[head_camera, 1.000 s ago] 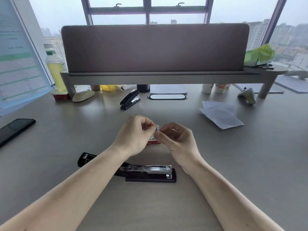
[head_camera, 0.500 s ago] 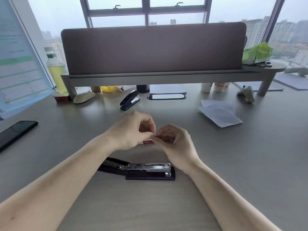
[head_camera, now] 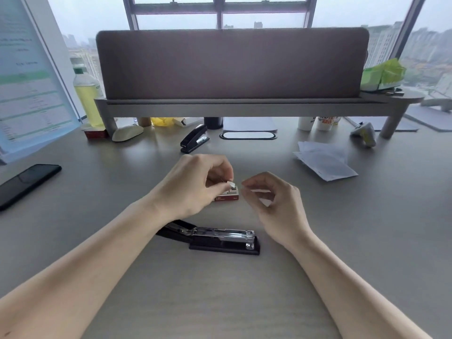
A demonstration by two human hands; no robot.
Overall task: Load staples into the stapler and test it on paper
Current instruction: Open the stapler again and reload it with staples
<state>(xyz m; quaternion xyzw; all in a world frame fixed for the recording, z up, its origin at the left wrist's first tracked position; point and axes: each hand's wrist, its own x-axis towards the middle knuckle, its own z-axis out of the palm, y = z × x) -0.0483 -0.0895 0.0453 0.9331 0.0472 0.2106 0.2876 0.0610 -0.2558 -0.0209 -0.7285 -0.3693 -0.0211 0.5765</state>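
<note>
A black stapler (head_camera: 221, 239) lies near me on the desk, its top swung back to the left and the metal staple channel exposed. Beyond it sits a small red staple box (head_camera: 227, 196), open. My left hand (head_camera: 193, 184) hovers over the box and pinches a short silver strip of staples (head_camera: 231, 184) at its fingertips. My right hand (head_camera: 271, 201) is just right of the box with its fingers curled and thumb against forefinger; a pale blur sits between them, and I cannot tell whether it is staples. Folded white paper (head_camera: 325, 165) lies at the right.
A second black stapler (head_camera: 194, 139), closed, stands behind the hands. A dark phone (head_camera: 27, 183) lies at the left edge. A raised shelf with a brown panel (head_camera: 232, 63) crosses the back, with a bottle (head_camera: 86, 99), a mouse (head_camera: 127, 132) and cups (head_camera: 318, 123) around it.
My hands were pressed together over the red box; now they have drawn apart. The left keeps the silver strip, the right has shifted to the right, and the box is in plain sight.
</note>
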